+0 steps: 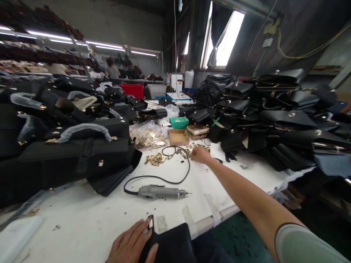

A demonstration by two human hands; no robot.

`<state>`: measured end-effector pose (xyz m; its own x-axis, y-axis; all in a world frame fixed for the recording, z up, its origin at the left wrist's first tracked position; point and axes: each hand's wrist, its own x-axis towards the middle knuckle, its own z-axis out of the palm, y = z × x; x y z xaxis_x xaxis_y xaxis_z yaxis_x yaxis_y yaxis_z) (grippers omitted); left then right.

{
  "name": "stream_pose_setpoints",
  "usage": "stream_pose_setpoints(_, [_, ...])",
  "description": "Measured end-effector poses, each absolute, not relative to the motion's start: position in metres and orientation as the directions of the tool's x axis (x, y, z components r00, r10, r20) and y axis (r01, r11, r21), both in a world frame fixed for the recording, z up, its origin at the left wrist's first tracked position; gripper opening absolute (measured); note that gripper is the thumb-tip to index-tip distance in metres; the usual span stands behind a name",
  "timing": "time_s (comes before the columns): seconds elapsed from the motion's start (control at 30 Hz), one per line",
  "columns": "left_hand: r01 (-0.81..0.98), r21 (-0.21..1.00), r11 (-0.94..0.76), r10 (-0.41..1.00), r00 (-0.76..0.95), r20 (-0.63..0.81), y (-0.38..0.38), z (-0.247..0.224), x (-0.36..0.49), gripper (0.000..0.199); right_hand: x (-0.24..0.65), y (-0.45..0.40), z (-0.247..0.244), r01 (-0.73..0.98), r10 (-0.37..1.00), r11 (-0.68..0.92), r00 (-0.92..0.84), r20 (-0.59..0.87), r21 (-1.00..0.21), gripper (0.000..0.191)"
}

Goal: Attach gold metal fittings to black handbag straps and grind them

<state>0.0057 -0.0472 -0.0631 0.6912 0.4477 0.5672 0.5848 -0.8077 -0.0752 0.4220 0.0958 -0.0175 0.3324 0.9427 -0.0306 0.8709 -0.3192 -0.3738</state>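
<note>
At the table's near edge, my left hand (133,243) lies over a black leather bag piece (172,243), its fingers and thumb bent onto a narrow strap. A small gold plate (150,221) shows at the strap's end, beside my fingertips. My right hand (202,155) is stretched out over loose gold metal fittings (181,151), fingers drawn together; whatever is between them is too small to make out. Between my hands, a grey electric screwdriver (161,191) rests on its side, bit pointing right, its black cord (159,178) looping back toward the fittings.
Black handbags with plastic-wrapped handles (85,130) crowd the left. More black bags (285,117) are heaped on the right. Behind the fittings stand an open cardboard box (178,137) and a green box (178,122). Bagged gold parts (149,138) lie alongside. A person (112,71) is far back.
</note>
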Motion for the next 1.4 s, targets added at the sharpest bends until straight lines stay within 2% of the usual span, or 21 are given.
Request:
stream_pose_setpoints(0.07, [0.62, 0.012, -0.784, 0.529, 0.658, 0.535, -0.056, -0.054, 0.011, 0.026, 0.415, 0.084, -0.011, 0.87, 0.948, -0.288, 0.317, 0.008, -0.401, 0.009])
stream_pose_setpoints(0.17, [0.656, 0.157, -0.738, 0.651, 0.631, 0.422, -0.068, -0.043, 0.016, 0.02, 0.384, 0.054, -0.004, 0.863, 0.973, -0.175, 0.225, 0.052, -0.474, 0.012])
stream_pose_setpoints(0.23, [0.67, 0.238, -0.704, 0.705, 0.618, 0.347, -0.072, -0.039, 0.017, 0.02, 0.351, 0.026, -0.003, 0.81, 0.991, -0.014, 0.087, 0.097, -0.586, 0.012])
stream_pose_setpoints(0.33, [0.669, 0.327, -0.668, 0.744, 0.599, 0.295, -0.073, -0.038, 0.017, 0.024, 0.293, -0.018, -0.004, 0.643, 0.974, 0.225, -0.141, 0.176, -0.732, 0.008])
stream_pose_setpoints(0.4, [0.668, 0.362, -0.65, 0.759, 0.589, 0.277, -0.074, -0.039, 0.016, 0.024, 0.259, -0.039, -0.009, 0.587, 0.945, 0.322, -0.247, 0.215, -0.743, 0.007])
stream_pose_setpoints(0.47, [0.668, 0.386, -0.636, 0.77, 0.578, 0.269, -0.074, -0.039, 0.016, 0.024, 0.235, -0.05, -0.015, 0.605, 0.924, 0.375, -0.301, 0.234, -0.702, 0.009])
stream_pose_setpoints(0.6, [0.663, 0.414, -0.624, 0.779, 0.566, 0.269, -0.075, -0.041, 0.015, 0.023, 0.217, -0.053, -0.029, 0.674, 0.922, 0.384, -0.323, 0.215, -0.631, 0.009])
stream_pose_setpoints(0.87, [0.661, 0.435, -0.611, 0.79, 0.545, 0.281, -0.074, -0.042, 0.014, 0.02, 0.226, -0.05, -0.039, 0.489, 0.916, 0.316, -0.381, 0.128, -0.813, 0.013])
stream_pose_setpoints(1.03, [0.653, 0.448, -0.61, 0.789, 0.551, 0.272, -0.075, -0.042, 0.014, 0.019, 0.226, -0.04, -0.045, 0.436, 0.929, 0.278, -0.349, 0.124, -0.856, 0.015])
stream_pose_setpoints(1.27, [0.648, 0.46, -0.607, 0.791, 0.547, 0.274, -0.076, -0.041, 0.014, 0.019, 0.222, -0.032, -0.04, 0.501, 0.926, 0.289, -0.363, 0.105, -0.816, 0.014])
stream_pose_setpoints(1.4, [0.652, 0.459, -0.604, 0.793, 0.549, 0.264, -0.076, -0.041, 0.014, 0.019, 0.217, -0.025, -0.037, 0.653, 0.923, 0.31, -0.381, 0.054, -0.691, 0.018])
